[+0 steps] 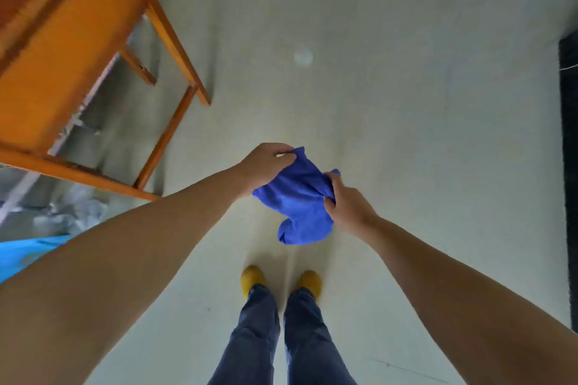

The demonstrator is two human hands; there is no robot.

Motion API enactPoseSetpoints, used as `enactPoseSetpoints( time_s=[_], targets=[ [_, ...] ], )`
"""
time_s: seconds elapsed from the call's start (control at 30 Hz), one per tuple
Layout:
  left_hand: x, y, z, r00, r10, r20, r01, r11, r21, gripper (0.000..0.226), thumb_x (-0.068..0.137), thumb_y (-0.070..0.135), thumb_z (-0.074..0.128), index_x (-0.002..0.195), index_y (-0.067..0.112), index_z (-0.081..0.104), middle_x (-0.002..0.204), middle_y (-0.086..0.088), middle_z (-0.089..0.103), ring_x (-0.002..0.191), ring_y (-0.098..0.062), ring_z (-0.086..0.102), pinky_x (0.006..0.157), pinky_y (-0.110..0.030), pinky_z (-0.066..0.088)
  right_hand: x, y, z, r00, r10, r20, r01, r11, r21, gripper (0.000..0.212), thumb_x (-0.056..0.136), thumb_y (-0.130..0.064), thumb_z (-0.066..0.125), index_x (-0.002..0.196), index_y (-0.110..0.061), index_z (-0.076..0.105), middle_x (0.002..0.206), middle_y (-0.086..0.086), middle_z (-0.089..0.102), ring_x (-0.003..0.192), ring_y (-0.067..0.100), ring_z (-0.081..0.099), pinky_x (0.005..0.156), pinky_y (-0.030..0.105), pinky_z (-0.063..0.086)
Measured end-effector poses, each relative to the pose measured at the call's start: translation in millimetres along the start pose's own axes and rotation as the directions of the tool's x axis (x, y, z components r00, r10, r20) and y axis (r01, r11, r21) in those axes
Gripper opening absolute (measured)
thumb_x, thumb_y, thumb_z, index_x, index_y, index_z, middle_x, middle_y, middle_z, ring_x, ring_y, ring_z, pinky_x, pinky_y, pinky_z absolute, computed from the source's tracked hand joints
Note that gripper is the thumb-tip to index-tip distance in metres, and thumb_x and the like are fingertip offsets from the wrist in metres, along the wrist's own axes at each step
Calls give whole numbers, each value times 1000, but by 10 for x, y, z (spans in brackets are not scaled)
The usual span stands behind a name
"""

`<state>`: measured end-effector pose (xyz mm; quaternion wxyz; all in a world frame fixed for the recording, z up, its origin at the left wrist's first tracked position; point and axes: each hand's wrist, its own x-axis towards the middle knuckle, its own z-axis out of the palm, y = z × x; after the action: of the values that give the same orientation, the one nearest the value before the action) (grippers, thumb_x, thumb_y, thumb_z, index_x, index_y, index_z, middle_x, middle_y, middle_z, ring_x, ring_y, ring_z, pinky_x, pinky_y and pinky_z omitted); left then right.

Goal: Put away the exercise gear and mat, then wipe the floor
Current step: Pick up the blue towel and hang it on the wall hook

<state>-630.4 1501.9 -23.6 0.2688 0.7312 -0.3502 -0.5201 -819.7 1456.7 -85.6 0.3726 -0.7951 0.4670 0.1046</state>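
Blue cloth hangs bunched in the air between both hands, above the pale floor. The left hand pinches its upper corner with curled fingers; the right hand grips its right edge, thumb over the fabric. Below the grip stand yellow shoes. Well to the left of the grip stands an orange wooden table.

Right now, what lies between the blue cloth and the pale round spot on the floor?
Only bare pale floor lies between the crumpled blue cloth and the pale round spot; the head view shows it.
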Motion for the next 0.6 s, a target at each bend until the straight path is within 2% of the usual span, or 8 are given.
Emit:
enactPoseSetpoints(
  time_s=[0.07, 0.13, 0.2, 0.33, 0.43, 0.5, 0.6],
  targets=[
    [-205, 480, -117, 989, 148, 13, -149, 981, 127, 21, 95, 16, 47, 100, 18, 67, 100, -4, 67, 88, -14, 57, 76, -16, 43, -205, -174, -358, 998, 6, -65, -2, 998, 66, 30, 93, -15, 43, 123, -14, 46, 99, 12, 62, 79, 36, 62, 69, 43, 52],
    [-394, 939, -195, 963, 268, 24, -266, 933, 243, 24, 95, 14, 47, 108, 14, 67, 101, 1, 64, 92, -12, 55, 73, -10, 40, -405, -315, -667, 995, 2, -101, 9, 994, 107, 22, 92, -18, 45, 113, -13, 52, 95, 11, 65, 80, 34, 64, 70, 42, 53],
    [-576, 1354, -240, 932, 360, 31, -351, 879, 322, 25, 95, 15, 48, 113, 13, 65, 103, 5, 61, 94, -9, 53, 73, -13, 39, -599, -418, -924, 988, -18, -153, 40, 990, 138, 21, 92, -20, 48, 111, -14, 55, 94, 8, 66, 82, 31, 65, 72, 40, 53],
    [-907, 1986, -253, 866, 490, 106, -489, 780, 391, 23, 95, 15, 50, 110, 13, 66, 99, 5, 62, 91, -9, 54, 73, -7, 38, -985, -553, -1393, 983, -70, -172, 94, 986, 134, 9, 92, -23, 52, 100, -22, 54, 87, -5, 61, 79, 16, 58, 66, 23, 43],
    [-1189, 2352, -240, 807, 566, 171, -584, 717, 381, 16, 93, 17, 53, 99, 16, 68, 90, 8, 63, 87, -9, 57, 74, -10, 41, -1318, -617, -1696, 985, -43, -165, 73, 981, 178, 26, 91, -28, 56, 116, -21, 54, 105, -4, 62, 94, 16, 57, 77, 23, 42],
    [-1373, 2544, -217, 775, 604, 185, -628, 704, 333, 14, 93, 19, 54, 95, 17, 68, 86, 10, 64, 83, -7, 58, 74, -13, 44, -1548, -644, -1845, 976, -11, -216, 55, 978, 202, 39, 91, -33, 57, 128, -21, 51, 116, -7, 59, 104, 16, 55, 85, 25, 41],
    [-1613, 2738, -150, 759, 623, 188, -651, 728, 215, 15, 92, 21, 55, 95, 16, 68, 85, 5, 66, 77, -10, 60, 73, -22, 48, -1884, -712, -1958, 935, 51, -351, 45, 964, 260, 36, 93, -30, 54, 128, -19, 53, 123, -4, 59, 112, 19, 56, 91, 30, 44]
  ],
)
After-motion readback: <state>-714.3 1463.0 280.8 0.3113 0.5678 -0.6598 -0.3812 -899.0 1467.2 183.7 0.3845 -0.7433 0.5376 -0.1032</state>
